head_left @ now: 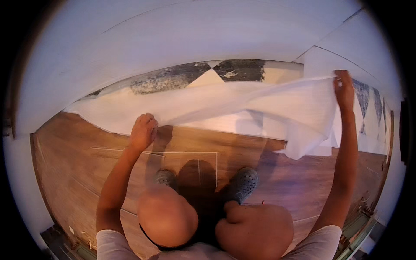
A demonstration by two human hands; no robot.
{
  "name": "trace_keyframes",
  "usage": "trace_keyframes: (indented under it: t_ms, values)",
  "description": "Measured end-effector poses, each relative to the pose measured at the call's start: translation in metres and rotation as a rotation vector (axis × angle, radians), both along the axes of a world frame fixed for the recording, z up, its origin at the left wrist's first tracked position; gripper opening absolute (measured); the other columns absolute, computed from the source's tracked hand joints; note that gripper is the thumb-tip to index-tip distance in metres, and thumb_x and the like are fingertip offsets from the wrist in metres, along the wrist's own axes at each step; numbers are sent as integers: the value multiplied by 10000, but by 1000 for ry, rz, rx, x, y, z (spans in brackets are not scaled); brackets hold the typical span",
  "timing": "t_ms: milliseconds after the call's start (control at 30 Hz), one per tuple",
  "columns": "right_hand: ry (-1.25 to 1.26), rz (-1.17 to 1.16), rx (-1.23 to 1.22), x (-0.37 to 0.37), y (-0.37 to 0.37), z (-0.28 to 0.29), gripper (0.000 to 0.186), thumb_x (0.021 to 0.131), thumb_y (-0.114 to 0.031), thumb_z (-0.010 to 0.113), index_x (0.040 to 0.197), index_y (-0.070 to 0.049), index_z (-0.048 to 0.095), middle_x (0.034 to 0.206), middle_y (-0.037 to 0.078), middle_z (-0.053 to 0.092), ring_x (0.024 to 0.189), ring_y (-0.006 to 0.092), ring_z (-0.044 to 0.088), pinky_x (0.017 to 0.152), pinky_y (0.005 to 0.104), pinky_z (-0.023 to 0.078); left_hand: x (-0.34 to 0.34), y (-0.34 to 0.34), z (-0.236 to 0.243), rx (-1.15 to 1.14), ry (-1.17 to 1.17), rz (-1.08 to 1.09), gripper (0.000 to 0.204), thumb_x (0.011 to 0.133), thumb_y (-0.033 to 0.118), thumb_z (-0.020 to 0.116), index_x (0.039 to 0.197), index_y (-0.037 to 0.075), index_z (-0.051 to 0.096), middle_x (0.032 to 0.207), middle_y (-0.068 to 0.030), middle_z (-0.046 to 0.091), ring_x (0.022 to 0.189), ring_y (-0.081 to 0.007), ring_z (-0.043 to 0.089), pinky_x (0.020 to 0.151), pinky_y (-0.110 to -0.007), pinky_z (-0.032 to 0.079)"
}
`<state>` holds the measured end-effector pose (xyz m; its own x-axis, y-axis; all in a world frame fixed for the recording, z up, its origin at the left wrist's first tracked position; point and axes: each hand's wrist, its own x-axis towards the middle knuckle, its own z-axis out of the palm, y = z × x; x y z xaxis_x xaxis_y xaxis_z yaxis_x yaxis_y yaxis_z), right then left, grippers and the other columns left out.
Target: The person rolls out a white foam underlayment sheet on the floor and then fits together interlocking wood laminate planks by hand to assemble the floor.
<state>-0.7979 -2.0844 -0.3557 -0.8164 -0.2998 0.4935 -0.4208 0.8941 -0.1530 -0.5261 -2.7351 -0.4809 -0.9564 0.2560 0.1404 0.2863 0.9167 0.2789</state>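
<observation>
At the sheet's near edge, left hand (144, 130) is closed in a fist on the white underlay sheet (242, 106), knuckles pressed down close to the wood-look plank floor (78, 156). Grip reads as a pinch-and-hold: it pins that stretch of the edge low so the sheet cannot slide.

Right hand (344, 89) is raised on an outstretched arm, fingers clamped over the sheet's far corner. That corner is lifted clear of the floor, which is why the material sags in a long fold between the two hands and a loose flap hangs below the right wrist. One end low, the other high: my reading is that the sheet is held taut along its top edge while its free part drapes.

Sheet itself lies across the strip between the planks and the white wall (173, 39), covering most of the old dark-and-cream patterned floor (195, 76); patches of that pattern show above the sheet and at far right.

Person is squatting, knees low in view, grey perforated clogs (243, 184) planted on the planks just behind the sheet's edge. Pale lines are marked on the planks between the feet.
</observation>
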Motion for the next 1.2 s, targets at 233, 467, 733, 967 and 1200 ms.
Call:
trace_keyframes:
  t_ms: [233,467,733,967,1200]
  values:
    - [481,-495,40,181,58,50,312,861,36,609,1169,-10,632,1173,139,635,1157,312,549,1006,425,443,-40,55,-32,51,57,-72,290,705,-6,653,983,37,582,1112,-165,577,989,-366,556,853,-469,466]
    - [-367,-752,116,380,41,-140,512,831,22,609,1334,-68,565,1295,221,570,1218,418,509,1028,476,433,-33,28,-111,-177,-80,-22,504,690,79,692,1178,39,575,1146,-196,589,1100,-377,554,1030,-486,386]
    - [-1705,-743,-97,374,-6,-126,405,852,-32,525,1253,-35,585,772,154,707,672,298,704,689,407,570,-54,17,-81,-269,-351,21,775,726,41,670,1446,51,384,1014,-156,622,994,-334,594,942,-441,387]
    - [-196,-172,244,198,-72,-53,497,838,-199,728,1297,-87,573,1124,167,660,1047,353,614,941,511,442,-48,16,-91,-430,-450,44,806,778,-3,587,1524,105,304,952,-139,611,901,-313,609,909,-450,396]
    - [-715,-374,626,129,57,-228,585,853,-270,686,1373,-80,501,1048,146,659,1021,299,618,955,537,415,-43,14,-107,-475,-509,95,833,813,33,583,1558,170,237,971,-140,621,914,-313,619,940,-487,393]
